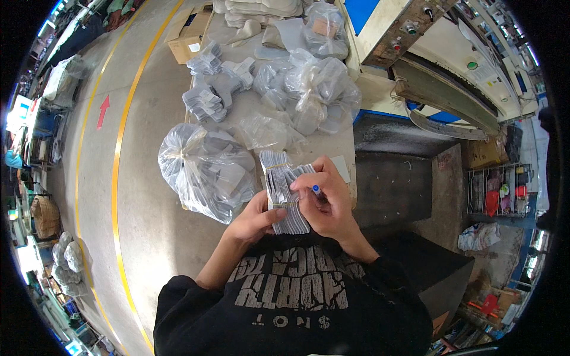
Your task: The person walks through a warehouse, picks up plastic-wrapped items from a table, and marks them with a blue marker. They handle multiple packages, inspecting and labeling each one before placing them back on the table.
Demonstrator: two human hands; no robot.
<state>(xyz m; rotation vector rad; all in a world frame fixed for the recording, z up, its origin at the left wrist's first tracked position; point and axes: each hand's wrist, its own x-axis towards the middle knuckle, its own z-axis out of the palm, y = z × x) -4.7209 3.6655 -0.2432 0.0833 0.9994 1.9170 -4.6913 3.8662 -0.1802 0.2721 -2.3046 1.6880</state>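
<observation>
A thick bundle of thin, light grey-white cut pieces, bound with yellowish bands, is held upright before my chest. My left hand grips its lower left side, the thumb lying across the front. A pen with a blue end sticks out of my right hand, whose fingers are curled round it. The fingertips of that hand touch the right side of the bundle. What the left fingers do behind the bundle is hidden.
Ahead is a table bearing stacks of grey cut pieces and knotted clear plastic bags. Another full clear bag stands left of my hands. A cardboard box is at the far left, a large machine at the right.
</observation>
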